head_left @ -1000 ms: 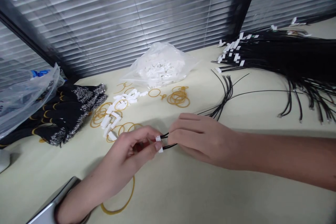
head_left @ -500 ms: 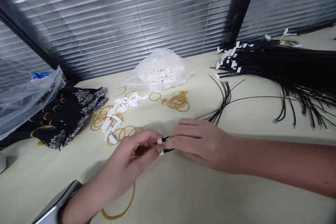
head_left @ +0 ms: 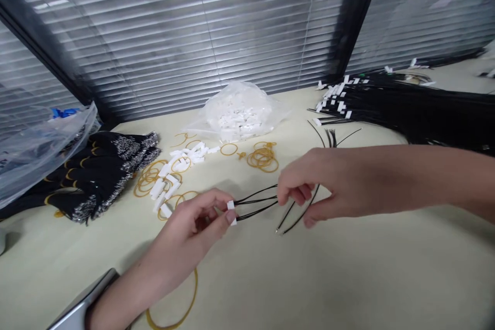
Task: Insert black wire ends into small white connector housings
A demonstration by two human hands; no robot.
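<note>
My left hand [head_left: 209, 216] is closed, pinching a small white connector housing [head_left: 231, 205] between thumb and fingers. Several thin black wires [head_left: 255, 200] run from the housing to the right, under my right hand [head_left: 305, 191]. That hand is loosely curled over the wires, its thumb lower and apart from the fingertips. Two loose wire ends with metal terminals [head_left: 277, 230] stick out below its fingers, bare of any housing. Beyond my right wrist the far ends of the wires [head_left: 330, 137] show. Part of the bundle is hidden by the hand.
Loose white housings [head_left: 166, 188] and yellow rubber bands [head_left: 263, 157] lie behind my left hand. A clear bag of white parts [head_left: 240, 113] stands by the window blinds. Banded black wire bundles [head_left: 112, 165] are at left, a large pile of black cables [head_left: 417, 108] at right.
My right hand has drawn back to the right from the white housing, uncovering the wires between. Two loose terminal ends now show under its fingers. My left hand keeps its pinch.
</note>
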